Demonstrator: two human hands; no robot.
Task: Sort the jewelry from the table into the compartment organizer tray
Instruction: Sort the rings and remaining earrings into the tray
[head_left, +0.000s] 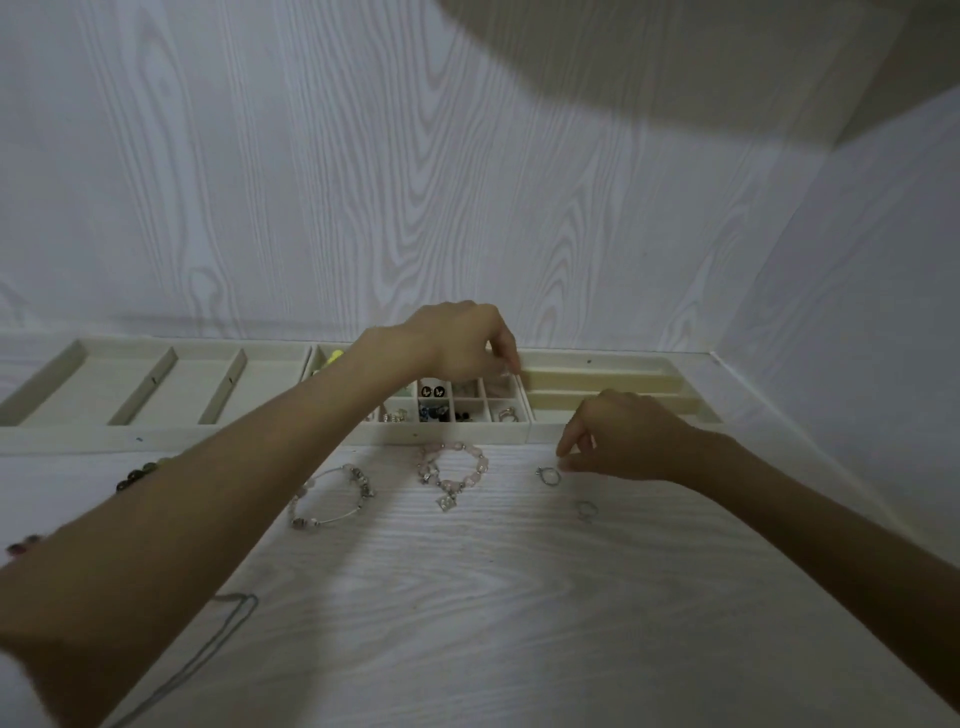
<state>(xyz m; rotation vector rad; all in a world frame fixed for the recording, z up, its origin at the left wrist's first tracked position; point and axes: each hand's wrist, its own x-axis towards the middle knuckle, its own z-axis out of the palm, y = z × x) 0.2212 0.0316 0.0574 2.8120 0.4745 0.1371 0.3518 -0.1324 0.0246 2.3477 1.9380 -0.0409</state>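
- Far left, I see dark round beads (137, 474) peeking out from behind my left forearm, and a thin grey chain (218, 639) trailing on the white wood-grain table (467, 597) below that arm.
- Next, a silver wire bangle with charms (332, 496) lies just under my left forearm.
- My left hand (462, 343) is over the cream compartment organizer tray (156, 384), fingers curled down at the small square cells; whether they pinch anything I cannot tell.
- Below that hand, the cells hold small dark and silver pieces (431, 402), with a ring (506, 414) in the near right cell.
- Pink beaded bracelet with a square charm (451, 470) sits on the table between both hands.
- My right hand (623, 436) is low on the table, thumb and forefinger closing together beside a small silver ring (549, 475), touching or nearly so.
- A second silver ring (586, 510) lies just below that hand.
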